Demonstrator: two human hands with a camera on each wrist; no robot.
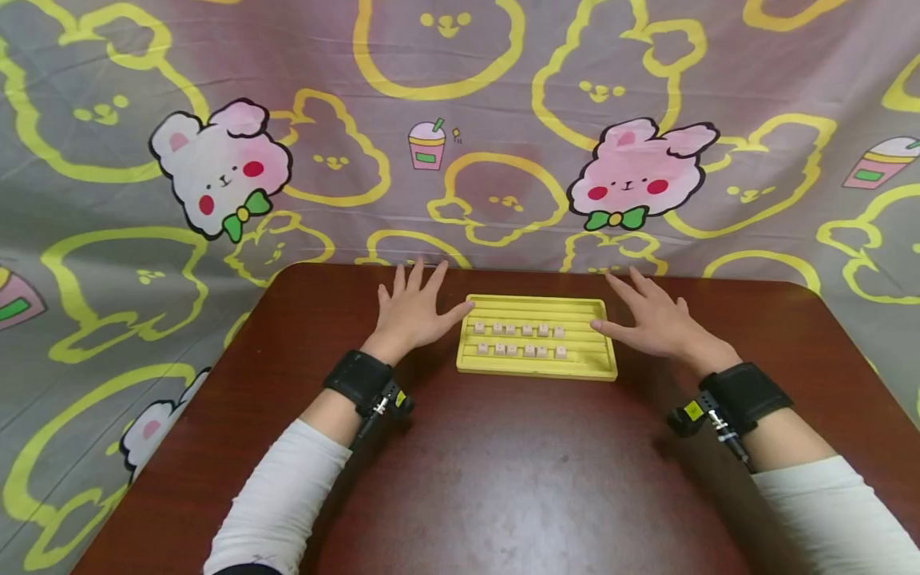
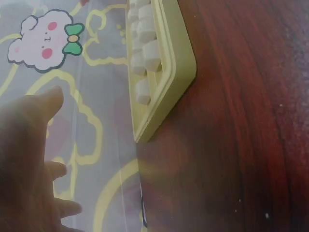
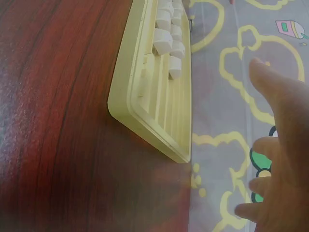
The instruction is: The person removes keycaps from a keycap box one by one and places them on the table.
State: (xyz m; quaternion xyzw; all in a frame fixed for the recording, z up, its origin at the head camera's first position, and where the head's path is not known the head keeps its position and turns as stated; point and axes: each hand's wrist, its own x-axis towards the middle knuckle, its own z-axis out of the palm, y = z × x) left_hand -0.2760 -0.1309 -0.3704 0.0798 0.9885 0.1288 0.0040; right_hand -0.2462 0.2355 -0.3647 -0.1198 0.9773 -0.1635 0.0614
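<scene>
A shallow yellow tray with ridged rows lies on the table between my hands. Two rows of small whitish keycap-like blocks sit in it, with bare ridges at its right end. My left hand is spread at the tray's left side, its thumb overlapping the upper left corner in the head view. On the other side my right hand has its fingers extended, the thumb over the right rim. Neither hand holds anything. In the left wrist view the blocks stand up in the tray; in the right wrist view the ridges show.
The dark reddish-brown table reaches back to a hanging cloth printed with cartoon rabbits and yellow outlines. Each wrist carries a black strap with a small camera.
</scene>
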